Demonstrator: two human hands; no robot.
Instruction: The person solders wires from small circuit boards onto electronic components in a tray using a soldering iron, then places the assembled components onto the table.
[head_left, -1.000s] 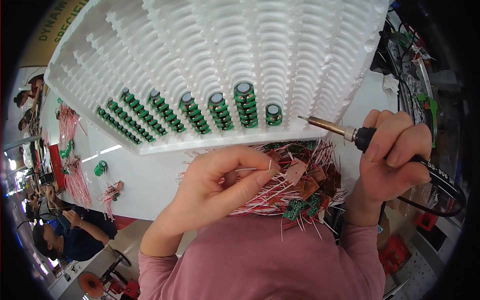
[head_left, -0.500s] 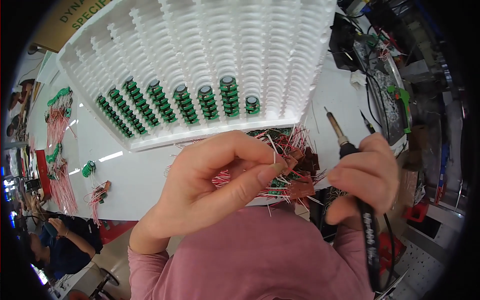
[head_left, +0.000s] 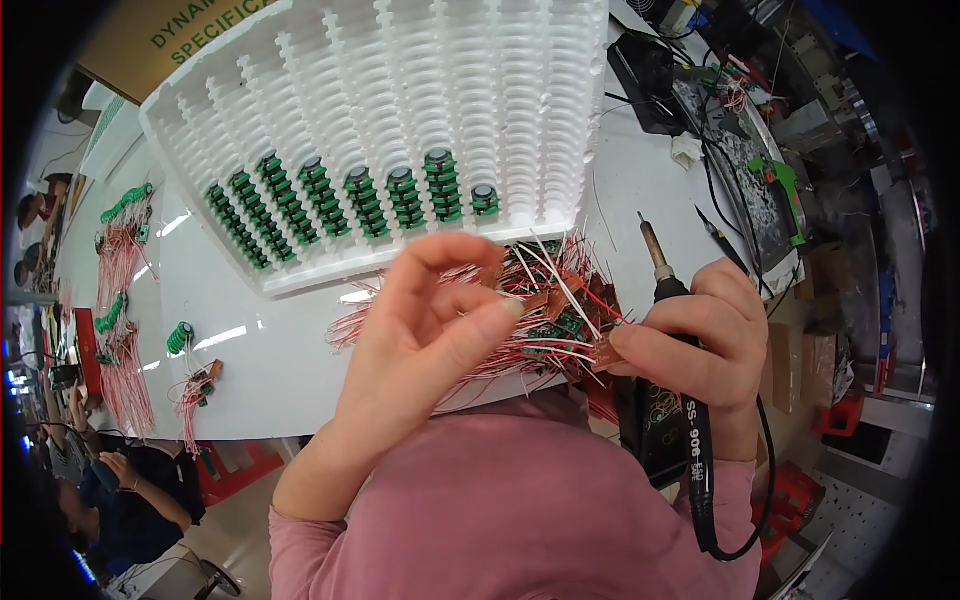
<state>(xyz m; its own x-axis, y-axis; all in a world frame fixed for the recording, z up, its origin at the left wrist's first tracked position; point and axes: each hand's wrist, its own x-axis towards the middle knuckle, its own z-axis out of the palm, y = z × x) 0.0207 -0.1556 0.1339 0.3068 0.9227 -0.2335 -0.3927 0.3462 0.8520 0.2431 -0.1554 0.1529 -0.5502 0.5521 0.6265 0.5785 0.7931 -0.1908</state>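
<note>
My right hand [head_left: 700, 335] is wrapped round a soldering iron [head_left: 699, 470], its metal tip pointing up and away. The thumb and forefinger of that hand also pinch a small brown circuit board [head_left: 606, 352] with red and white wires attached. My left hand [head_left: 425, 325] is slightly blurred, fingers curled and thumb apart from the forefinger, with nothing visible between them. It hovers over the left part of a heap of red and white wires [head_left: 470, 365] mixed with green and brown boards.
Behind the heap stands a white foam tray [head_left: 400, 255] with rows of green-banded round parts [head_left: 361, 200]. More wired green parts [head_left: 120, 310] lie at left. At right are tweezers [head_left: 722, 240], a green glue gun [head_left: 782, 195] and a black stand [head_left: 640, 80]. Another person [head_left: 130, 490] sits at far left.
My right hand has moved left to the heap and now pinches a small brown board beside the iron. My left hand has drawn back left, its thumb and forefinger parting from a white wire.
</note>
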